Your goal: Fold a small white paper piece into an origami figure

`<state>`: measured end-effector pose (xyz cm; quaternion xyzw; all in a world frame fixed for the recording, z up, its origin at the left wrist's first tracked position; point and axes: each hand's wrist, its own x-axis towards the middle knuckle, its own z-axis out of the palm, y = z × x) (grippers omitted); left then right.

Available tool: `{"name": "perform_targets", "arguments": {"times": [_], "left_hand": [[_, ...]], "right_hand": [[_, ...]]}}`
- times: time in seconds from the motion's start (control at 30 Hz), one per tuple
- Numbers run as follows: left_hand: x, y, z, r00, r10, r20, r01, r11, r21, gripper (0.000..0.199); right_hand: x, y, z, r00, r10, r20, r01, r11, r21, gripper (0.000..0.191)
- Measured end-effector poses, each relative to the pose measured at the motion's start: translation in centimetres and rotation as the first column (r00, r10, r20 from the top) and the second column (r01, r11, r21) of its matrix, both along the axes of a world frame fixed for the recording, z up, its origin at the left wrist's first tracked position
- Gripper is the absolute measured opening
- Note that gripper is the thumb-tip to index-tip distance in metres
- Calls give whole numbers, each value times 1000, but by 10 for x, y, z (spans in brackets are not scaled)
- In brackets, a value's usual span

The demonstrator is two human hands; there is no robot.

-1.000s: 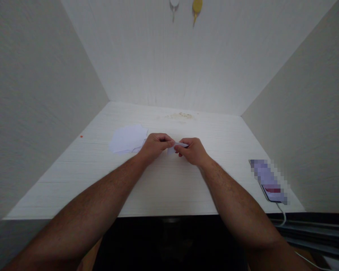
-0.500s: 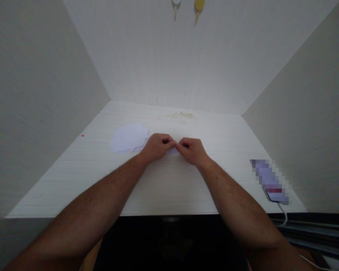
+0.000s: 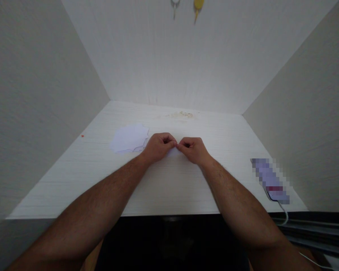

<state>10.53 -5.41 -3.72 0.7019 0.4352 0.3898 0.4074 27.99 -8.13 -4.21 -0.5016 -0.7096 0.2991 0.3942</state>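
Note:
My left hand (image 3: 160,146) and my right hand (image 3: 194,149) meet over the middle of the white table, thumbs and forefingers pinched with the tips almost touching. Between and below the fingertips shows a small piece of white paper (image 3: 173,151), gripped from both sides; most of it is hidden by the hands. Just left of my left hand lies a loose pile of white paper pieces (image 3: 130,138) with uneven edges.
At the right of the table (image 3: 169,188) lies a phone (image 3: 268,178), its screen blurred out, with a white cable (image 3: 284,216) running over the front edge. A small orange bit (image 3: 83,136) is at the left. Panels enclose the back and sides; a yellow hook (image 3: 198,4) hangs above.
Both hands stay nearly in place, still pinching the paper. The fingers have shifted only very slightly.

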Motion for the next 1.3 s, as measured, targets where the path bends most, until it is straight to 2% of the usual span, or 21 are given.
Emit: {"name": "perform_targets", "arguments": {"times": [0.17,0.3,0.57,0.87,1.07,1.3], "left_hand": [[-1,0,1,996,91,20,-91,996,-13,13],[-2,3,0,981,166,102,-159,985,-73,13],[-2,4,-7,978,133,159,-108,982,-156,17],[-2,1,-3,973,110,202,-60,969,-241,16],[-2,0,-1,977,114,182,-66,966,-249,17],[-2,2,-1,970,157,183,-124,976,-181,12]], "right_hand": [[2,5,-1,994,-98,-53,92,989,-113,27],[6,6,4,988,-115,-107,94,977,-190,23],[6,6,5,977,-176,-119,158,977,-143,17],[8,8,4,979,-138,-152,122,986,-110,16],[6,7,5,985,-73,-155,60,994,-89,18],[5,8,6,977,-126,-173,108,988,-113,21]]}}
